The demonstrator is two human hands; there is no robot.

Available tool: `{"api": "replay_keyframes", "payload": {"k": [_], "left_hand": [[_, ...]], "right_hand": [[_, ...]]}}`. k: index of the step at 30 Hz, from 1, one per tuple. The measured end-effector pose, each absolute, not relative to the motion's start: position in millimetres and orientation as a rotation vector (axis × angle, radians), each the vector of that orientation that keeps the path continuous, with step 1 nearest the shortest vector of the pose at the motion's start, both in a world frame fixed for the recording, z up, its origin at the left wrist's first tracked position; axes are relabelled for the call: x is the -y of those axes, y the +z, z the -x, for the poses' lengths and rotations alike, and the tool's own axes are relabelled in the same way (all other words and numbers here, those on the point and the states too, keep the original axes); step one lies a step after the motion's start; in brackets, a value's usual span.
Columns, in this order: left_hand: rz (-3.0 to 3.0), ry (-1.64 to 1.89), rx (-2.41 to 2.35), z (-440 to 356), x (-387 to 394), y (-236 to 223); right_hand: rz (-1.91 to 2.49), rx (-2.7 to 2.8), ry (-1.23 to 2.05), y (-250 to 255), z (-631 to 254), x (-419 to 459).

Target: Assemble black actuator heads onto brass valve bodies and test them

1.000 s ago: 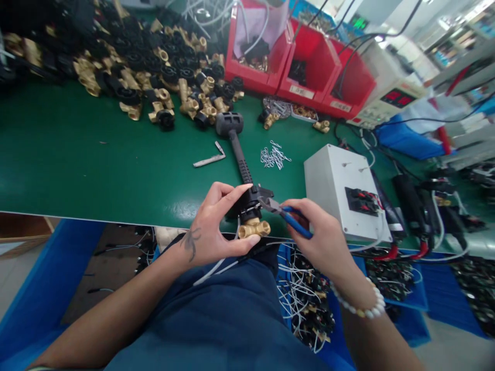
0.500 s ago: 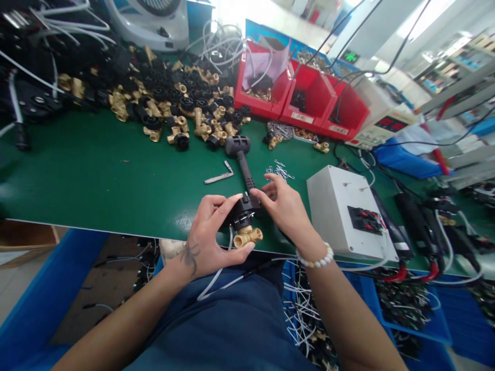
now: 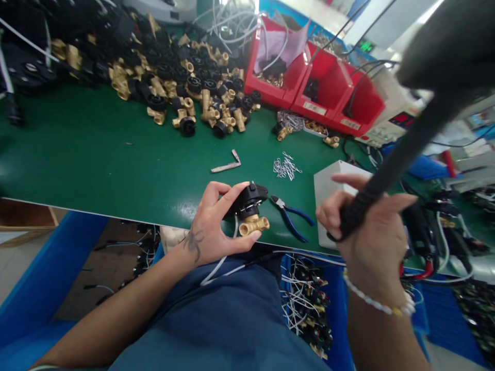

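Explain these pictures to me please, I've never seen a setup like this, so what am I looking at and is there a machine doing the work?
There's no robot here: a person is working with two bare hands. Every picture comes from one camera worn on the head, looking forward and down, so the forearms reach in from the bottom.

The left hand holds a black housing joined to a brass fitting. The right hand grips a dark mallet, raised close to the camera and blurred.

On the green table lie blue-handled pliers, small metal clips and a bent metal piece. Further back are a pile of brass and black parts and red bins.
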State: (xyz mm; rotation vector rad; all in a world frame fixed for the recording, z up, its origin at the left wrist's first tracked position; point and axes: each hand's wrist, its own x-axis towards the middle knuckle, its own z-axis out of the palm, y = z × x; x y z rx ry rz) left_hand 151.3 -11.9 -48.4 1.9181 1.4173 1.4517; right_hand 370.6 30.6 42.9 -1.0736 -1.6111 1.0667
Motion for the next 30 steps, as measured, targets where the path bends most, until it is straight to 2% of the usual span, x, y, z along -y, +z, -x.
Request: {"api": "replay_keyframes", "payload": {"k": [3,10,16,22,28,30], "left_hand": [[-1.922,1.431,-1.408,-151.5,11.7,-48.3],[-1.911,1.465,-1.420,-152.2,11.7,-50.5],[-1.935,1.450,-1.398,-151.9,11.5,-50.1],[-1.869,1.448,-1.374,-150.1,11.2,-48.7],[-1.925,1.409,-1.372,-148.8,11.4,-45.0],[-1.935,1.410,-1.374,-148.8,11.6,-45.5]], "right_hand": [[1.092,1.692,1.096,49.8,-395.0,-1.4],[1.546,2.185,0.767,54.4,-417.7,17.2],[1.312,1.614,0.704,68.0,-407.1,21.6],[1.535,2.194,0.853,61.5,-405.7,18.9],[1.218,1.666,0.774,70.6,-402.0,16.2],[1.304,1.773,0.860,67.3,-401.5,14.7]]}}
